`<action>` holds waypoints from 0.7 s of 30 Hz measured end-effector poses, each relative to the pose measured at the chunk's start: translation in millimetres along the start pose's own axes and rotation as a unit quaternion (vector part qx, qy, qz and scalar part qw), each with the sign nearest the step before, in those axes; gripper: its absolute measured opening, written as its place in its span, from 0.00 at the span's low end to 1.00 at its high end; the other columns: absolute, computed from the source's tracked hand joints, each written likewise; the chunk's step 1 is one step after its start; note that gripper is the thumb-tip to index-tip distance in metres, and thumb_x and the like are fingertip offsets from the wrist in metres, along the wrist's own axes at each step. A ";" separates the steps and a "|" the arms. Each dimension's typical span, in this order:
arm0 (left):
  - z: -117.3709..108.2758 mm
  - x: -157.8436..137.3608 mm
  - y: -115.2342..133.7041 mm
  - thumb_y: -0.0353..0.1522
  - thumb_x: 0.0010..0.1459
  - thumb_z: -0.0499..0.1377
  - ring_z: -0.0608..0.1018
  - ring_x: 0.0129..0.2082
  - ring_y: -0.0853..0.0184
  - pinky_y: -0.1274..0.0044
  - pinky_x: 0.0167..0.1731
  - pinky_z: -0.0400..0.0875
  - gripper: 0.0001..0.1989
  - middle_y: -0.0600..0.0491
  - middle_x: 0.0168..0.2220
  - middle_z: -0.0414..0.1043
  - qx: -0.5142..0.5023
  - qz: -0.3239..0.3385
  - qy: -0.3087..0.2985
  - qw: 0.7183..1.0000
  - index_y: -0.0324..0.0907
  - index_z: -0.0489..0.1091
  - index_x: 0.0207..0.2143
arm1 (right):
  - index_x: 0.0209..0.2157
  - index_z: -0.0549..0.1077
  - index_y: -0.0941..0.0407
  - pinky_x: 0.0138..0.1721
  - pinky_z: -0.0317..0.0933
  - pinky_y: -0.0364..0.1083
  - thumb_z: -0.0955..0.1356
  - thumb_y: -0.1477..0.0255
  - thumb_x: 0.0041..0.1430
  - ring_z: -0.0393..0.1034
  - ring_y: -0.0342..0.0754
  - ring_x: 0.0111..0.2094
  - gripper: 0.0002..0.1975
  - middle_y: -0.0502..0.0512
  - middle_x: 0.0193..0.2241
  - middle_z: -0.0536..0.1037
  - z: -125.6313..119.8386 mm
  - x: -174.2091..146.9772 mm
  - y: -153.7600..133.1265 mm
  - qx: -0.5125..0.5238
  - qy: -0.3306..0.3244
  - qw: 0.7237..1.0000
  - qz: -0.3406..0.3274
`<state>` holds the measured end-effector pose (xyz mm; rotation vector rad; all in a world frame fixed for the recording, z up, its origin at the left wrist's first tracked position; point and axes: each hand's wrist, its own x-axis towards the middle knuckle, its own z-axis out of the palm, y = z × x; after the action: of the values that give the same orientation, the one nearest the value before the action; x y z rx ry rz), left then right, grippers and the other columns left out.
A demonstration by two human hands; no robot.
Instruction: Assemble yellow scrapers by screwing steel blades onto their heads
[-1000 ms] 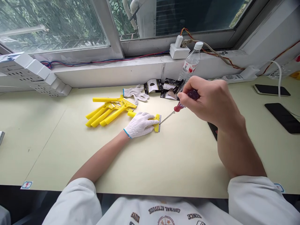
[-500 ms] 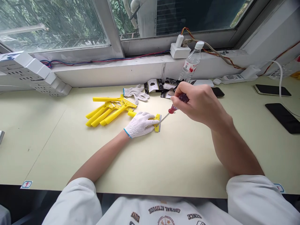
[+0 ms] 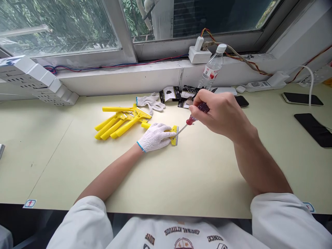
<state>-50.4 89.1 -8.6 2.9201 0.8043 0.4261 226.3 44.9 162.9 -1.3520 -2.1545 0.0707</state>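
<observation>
My left hand, in a white knit glove with a blue cuff edge, presses a yellow scraper flat on the table. The scraper's blade head sticks out to the right of the fingers, and its handle end shows at the upper left; the middle is hidden under the glove. My bare right hand grips a screwdriver with a dark red, see-through handle. Its shaft slants down left, and the tip meets the scraper's head by a screw. Several more yellow scrapers lie piled to the left.
An empty glove and black blade packets lie behind my hands. A water bottle stands against the sill. Phones and a power strip are at the right, white boxes at the far left.
Almost nothing differs. Both hands, the screwdriver and the scraper keep their places; the view has shifted very slightly.
</observation>
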 end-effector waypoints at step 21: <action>1.7 0.2 -0.6 0.36 0.74 0.56 0.78 0.57 0.55 0.61 0.54 0.69 0.18 0.49 0.60 0.79 0.002 -0.001 0.004 1.000 0.55 0.77 0.61 | 0.32 0.71 0.50 0.32 0.60 0.51 0.70 0.69 0.67 0.62 0.46 0.22 0.08 0.49 0.23 0.76 -23.7 0.7 18.8 -0.030 0.081 0.996 0.016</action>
<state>-50.0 89.7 -10.3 2.9236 0.8096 0.4360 253.1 48.6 176.4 -1.3779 -2.0138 -0.0887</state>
